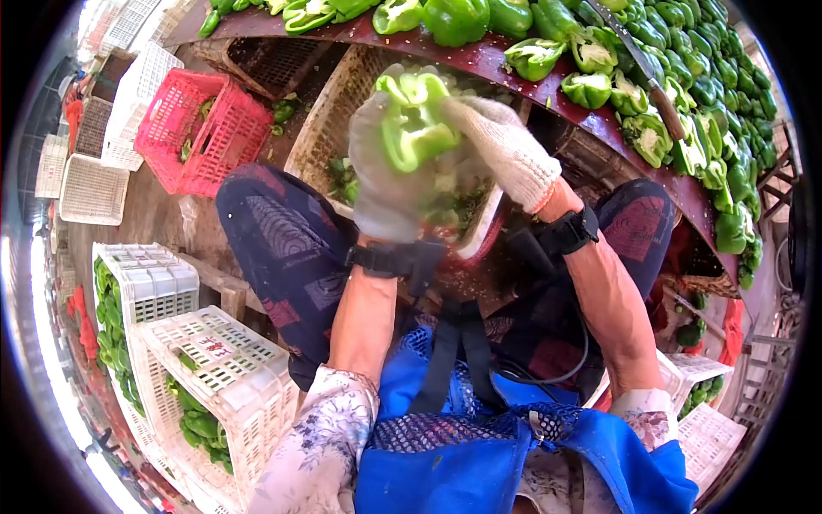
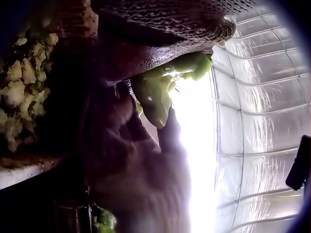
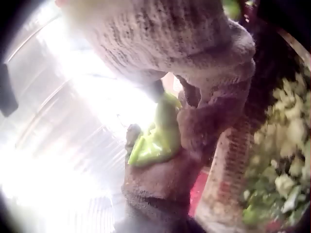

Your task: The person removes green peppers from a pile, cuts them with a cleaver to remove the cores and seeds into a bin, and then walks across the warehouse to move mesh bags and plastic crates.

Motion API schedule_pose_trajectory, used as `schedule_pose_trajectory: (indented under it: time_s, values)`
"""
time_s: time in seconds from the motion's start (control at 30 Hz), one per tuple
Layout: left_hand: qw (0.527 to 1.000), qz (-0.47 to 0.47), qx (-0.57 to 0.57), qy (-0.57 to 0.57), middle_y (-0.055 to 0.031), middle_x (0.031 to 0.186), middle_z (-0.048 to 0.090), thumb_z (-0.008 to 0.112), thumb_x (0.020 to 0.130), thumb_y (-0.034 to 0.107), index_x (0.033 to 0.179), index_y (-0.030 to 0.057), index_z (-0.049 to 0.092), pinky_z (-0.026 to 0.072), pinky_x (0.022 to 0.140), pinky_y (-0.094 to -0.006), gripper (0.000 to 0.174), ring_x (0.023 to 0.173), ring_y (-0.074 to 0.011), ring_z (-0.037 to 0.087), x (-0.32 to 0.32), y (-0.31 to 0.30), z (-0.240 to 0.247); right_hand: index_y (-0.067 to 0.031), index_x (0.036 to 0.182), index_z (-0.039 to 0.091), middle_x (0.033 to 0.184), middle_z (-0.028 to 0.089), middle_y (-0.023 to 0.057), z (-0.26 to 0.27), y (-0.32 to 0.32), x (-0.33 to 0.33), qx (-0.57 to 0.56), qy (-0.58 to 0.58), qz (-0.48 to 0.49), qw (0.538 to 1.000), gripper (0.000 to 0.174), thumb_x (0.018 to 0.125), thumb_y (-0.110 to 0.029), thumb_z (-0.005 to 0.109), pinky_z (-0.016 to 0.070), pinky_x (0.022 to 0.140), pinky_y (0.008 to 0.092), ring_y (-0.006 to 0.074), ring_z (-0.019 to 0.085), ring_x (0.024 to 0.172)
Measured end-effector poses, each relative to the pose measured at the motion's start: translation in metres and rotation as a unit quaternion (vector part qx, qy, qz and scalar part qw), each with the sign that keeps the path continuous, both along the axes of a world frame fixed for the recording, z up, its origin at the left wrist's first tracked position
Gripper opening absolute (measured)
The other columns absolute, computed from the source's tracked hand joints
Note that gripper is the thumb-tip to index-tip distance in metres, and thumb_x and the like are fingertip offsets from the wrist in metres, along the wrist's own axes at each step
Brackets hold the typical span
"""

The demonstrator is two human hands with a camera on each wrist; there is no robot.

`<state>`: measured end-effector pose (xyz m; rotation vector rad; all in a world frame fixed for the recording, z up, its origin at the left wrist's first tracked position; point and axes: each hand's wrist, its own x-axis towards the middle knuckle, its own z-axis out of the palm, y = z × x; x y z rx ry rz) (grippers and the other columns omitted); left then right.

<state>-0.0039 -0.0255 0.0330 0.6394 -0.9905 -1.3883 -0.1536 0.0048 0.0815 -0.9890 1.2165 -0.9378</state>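
A cut green pepper, its hollow inside showing, is held above a crate between two gloved hands. The left hand grips it from the left side, blurred in the head view. From the right, the right hand pinches the pepper's edge with curled fingers. In the left wrist view the pepper piece lies between both gloves. The right wrist view shows the pepper with fingers of both hands against it.
A crate with pepper scraps stands below the hands. Cut peppers and a knife lie on the red tabletop ahead. A pink crate and white crates stand at the left.
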Motion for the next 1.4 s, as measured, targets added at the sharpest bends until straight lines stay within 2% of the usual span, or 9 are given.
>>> schedule_pose_trajectory:
  time_s: [0.47,0.53,0.7,0.73,0.9,1.03,1.23,1.33,1.4]
  values:
    - [0.994,0.013,0.041,-0.097,-0.0126,0.132,0.063,0.048,0.105,0.039,0.143,0.0085,0.054,0.0551,0.101,-0.0386,0.049,0.119,-0.0254,0.064,-0.009,0.013,0.031,-0.0034,0.146,0.045,0.115,0.066,0.018,0.006,0.003,0.02,-0.075,-0.221,-0.07,0.97,0.059,0.095,-0.023,0.067,0.0588,0.065,0.0353,0.0232,0.067,0.082]
    - [0.999,0.015,-0.045,-0.016,-0.013,0.141,0.059,0.048,0.106,0.041,0.143,0.0087,0.054,0.0462,0.111,-0.039,0.049,0.129,-0.0255,0.058,-0.006,0.003,0.006,-0.0067,0.141,0.055,0.12,0.067,0.0146,0.011,0.006,0.001,-0.22,0.076,-0.074,0.97,0.046,0.097,-0.017,0.063,0.0567,0.08,0.0345,0.0217,0.067,0.097]
    - [0.964,-0.032,0.159,0.211,-0.0057,0.153,0.045,0.044,0.108,0.049,0.155,0.01,0.039,0.0367,0.114,-0.0407,0.061,0.141,-0.022,0.042,0.0,0.021,0.022,-0.0134,0.143,0.06,0.134,0.065,0.0097,-0.008,-0.027,-0.022,-0.551,0.532,-0.153,0.624,0.054,0.091,0.002,0.058,0.0492,0.106,0.0333,0.0231,0.065,0.119]
    - [0.991,0.061,-0.033,-0.112,-0.0055,0.149,0.047,0.04,0.11,0.046,0.153,0.0086,0.041,0.0344,0.117,-0.0346,0.057,0.136,-0.0194,0.043,-0.025,-0.001,-0.015,-0.0134,0.143,0.059,0.136,0.064,0.0088,-0.054,-0.041,-0.03,-0.557,0.632,-0.035,0.537,0.059,0.089,0.009,0.058,0.0479,0.11,0.0333,0.0237,0.063,0.122]
    - [0.952,-0.044,0.217,0.211,-0.0196,0.17,0.015,0.03,0.092,0.086,0.166,0.0181,0.007,0.0236,0.113,-0.0753,0.103,0.153,-0.0475,0.02,0.017,0.004,-0.01,-0.0111,0.142,0.058,0.139,0.062,0.0138,0.009,-0.045,-0.03,-0.502,0.507,-0.081,0.696,0.052,0.093,0.005,0.061,0.0535,0.106,0.0366,0.028,0.062,0.123]
    - [0.949,-0.051,0.214,0.227,-0.0152,0.163,0.028,0.034,0.096,0.081,0.164,0.0111,0.018,0.0232,0.12,-0.0542,0.099,0.148,-0.0355,0.031,0.008,0.0,0.0,-0.0058,0.146,0.053,0.142,0.059,0.0129,-0.033,-0.02,-0.001,-0.521,0.589,0.029,0.617,0.054,0.093,0.005,0.06,0.0512,0.108,0.0401,0.0282,0.06,0.127]
    - [0.927,-0.076,0.239,0.28,-0.0093,0.135,0.054,0.04,0.099,0.075,0.151,0.0062,0.037,0.0484,0.095,-0.0412,0.086,0.109,-0.0245,0.058,0.015,-0.004,-0.013,-0.014,0.151,0.051,0.147,0.054,0.0161,0.018,-0.022,0.023,-0.212,0.163,-0.102,0.958,0.057,0.095,-0.005,0.061,0.0506,0.105,0.041,0.0302,0.052,0.137]
    - [0.908,-0.05,0.312,0.276,-0.014,0.13,0.058,0.04,0.102,0.068,0.143,0.0031,0.048,0.0508,0.092,-0.0461,0.077,0.115,-0.0251,0.058,0.0,-0.015,-0.031,-0.0115,0.141,0.058,0.144,0.056,0.0139,0.027,-0.038,0.028,-0.515,0.541,0.007,0.665,0.049,0.093,-0.006,0.065,0.0546,0.102,0.0396,0.0302,0.055,0.131]
    - [0.913,-0.061,0.303,0.267,-0.0138,0.126,0.06,0.042,0.102,0.065,0.138,0.0032,0.051,0.0518,0.092,-0.046,0.072,0.112,-0.0253,0.06,-0.005,-0.01,-0.032,-0.0113,0.128,0.067,0.142,0.057,0.0123,0.069,-0.013,0.098,-0.597,0.495,0.095,0.624,0.038,0.09,-0.011,0.071,0.0548,0.099,0.0361,0.0285,0.058,0.127]
